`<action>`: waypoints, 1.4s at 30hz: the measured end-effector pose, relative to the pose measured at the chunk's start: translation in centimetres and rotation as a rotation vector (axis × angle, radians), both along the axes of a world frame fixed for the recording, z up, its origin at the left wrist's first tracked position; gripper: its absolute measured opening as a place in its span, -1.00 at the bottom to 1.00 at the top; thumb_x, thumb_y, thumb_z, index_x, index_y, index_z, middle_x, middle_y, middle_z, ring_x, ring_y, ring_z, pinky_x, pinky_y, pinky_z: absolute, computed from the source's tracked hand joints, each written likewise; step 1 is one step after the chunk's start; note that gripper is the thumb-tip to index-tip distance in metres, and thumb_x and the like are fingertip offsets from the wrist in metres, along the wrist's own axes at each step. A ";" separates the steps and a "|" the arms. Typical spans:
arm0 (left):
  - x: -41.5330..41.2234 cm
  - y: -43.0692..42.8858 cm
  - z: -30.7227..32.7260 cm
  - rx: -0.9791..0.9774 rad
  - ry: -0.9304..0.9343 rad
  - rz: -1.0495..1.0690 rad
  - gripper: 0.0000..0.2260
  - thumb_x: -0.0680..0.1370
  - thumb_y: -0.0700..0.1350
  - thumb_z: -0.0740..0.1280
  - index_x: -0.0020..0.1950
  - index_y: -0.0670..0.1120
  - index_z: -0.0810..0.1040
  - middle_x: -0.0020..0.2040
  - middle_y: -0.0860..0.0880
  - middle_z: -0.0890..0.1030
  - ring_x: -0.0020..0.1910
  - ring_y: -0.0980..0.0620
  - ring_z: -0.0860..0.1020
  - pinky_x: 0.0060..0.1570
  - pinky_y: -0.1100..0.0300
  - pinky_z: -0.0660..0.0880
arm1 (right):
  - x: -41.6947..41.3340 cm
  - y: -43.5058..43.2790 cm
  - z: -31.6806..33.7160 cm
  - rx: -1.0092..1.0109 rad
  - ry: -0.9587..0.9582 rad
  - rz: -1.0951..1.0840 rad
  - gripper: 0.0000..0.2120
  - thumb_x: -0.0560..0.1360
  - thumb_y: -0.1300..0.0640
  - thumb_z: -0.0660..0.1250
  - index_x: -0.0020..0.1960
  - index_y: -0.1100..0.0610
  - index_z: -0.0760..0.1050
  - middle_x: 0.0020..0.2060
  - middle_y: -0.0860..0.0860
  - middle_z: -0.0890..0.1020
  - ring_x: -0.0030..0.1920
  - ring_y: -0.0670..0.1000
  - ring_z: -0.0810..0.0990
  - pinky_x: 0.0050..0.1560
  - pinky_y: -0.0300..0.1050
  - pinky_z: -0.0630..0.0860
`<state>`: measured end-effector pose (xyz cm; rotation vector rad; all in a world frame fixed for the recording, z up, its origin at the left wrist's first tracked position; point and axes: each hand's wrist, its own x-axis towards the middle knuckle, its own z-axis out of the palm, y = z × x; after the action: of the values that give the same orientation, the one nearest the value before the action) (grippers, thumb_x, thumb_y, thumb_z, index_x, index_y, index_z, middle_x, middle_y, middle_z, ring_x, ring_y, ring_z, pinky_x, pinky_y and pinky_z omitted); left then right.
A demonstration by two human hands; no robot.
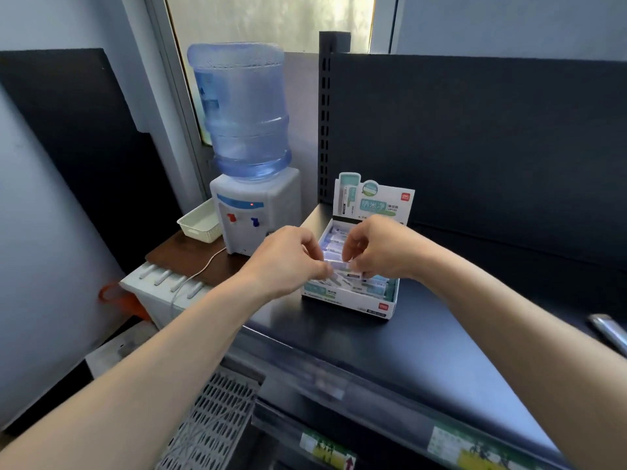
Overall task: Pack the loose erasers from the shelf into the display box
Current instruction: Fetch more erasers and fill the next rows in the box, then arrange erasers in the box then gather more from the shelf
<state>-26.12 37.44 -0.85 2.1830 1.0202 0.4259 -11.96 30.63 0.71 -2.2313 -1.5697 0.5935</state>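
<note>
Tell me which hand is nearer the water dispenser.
Left. The left hand sits just right of the water dispenser, near its base; the right hand is farther right, over the display box.

A: Both hands cover the display box [353, 300] middle, so the erasers' [339, 266] count is anyone's guess!

B: And that silvery object [609, 330] on the shelf [424, 340]? Cut off by the right edge, unidentifiable.

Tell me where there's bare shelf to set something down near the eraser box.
The dark shelf is bare right of the display box, up to a silvery object at the right edge. Crowded: both hands over the box.
</note>
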 end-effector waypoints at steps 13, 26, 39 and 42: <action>-0.1 2.6 0.0 -0.045 -0.126 0.016 -0.85 0.46 -0.32 0.28 -0.19 -0.08 0.55 -0.34 0.01 0.52 -0.32 0.06 0.44 -0.37 0.25 0.35 | -1.6 0.4 -0.7 0.096 -0.126 -0.141 -0.91 0.44 0.31 0.37 -0.18 0.16 0.62 -0.17 0.08 0.68 -0.11 0.05 0.60 -0.09 -0.07 0.58; 9.9 -7.8 2.2 0.001 -0.220 -0.623 -0.90 0.48 -0.21 0.31 -0.14 -0.04 0.60 -0.29 0.06 0.56 -0.36 0.13 0.47 -0.40 0.34 0.41 | 4.9 -14.7 1.8 0.185 -0.249 -0.714 -0.90 0.49 0.12 0.34 -0.12 0.12 0.60 -0.29 0.00 0.60 -0.37 -0.04 0.52 -0.53 -0.26 0.39; 19.6 -19.1 1.1 0.115 0.131 -0.651 -0.89 0.45 -0.18 0.32 -0.16 -0.19 0.62 -0.37 -0.04 0.50 -0.37 -0.04 0.41 -0.46 0.20 0.28 | 12.0 -31.1 2.6 0.154 -0.289 -1.002 -0.92 0.46 0.19 0.38 -0.20 0.09 0.60 -0.26 0.02 0.59 -0.17 0.04 0.53 -0.14 -0.16 0.42; 20.7 -20.5 0.6 0.132 0.208 -0.606 -0.85 0.44 -0.16 0.34 -0.20 -0.24 0.60 -0.31 -0.14 0.57 -0.29 -0.10 0.42 -0.40 0.17 0.31 | 14.1 -32.6 2.0 0.126 -0.277 -0.975 -0.91 0.47 0.22 0.36 -0.18 0.13 0.63 -0.24 0.03 0.61 -0.18 0.03 0.55 -0.17 -0.18 0.41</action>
<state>-5.47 16.96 -0.25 2.5511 0.3911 -0.0182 2.11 -1.93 2.75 -2.6561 -0.4177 -0.1000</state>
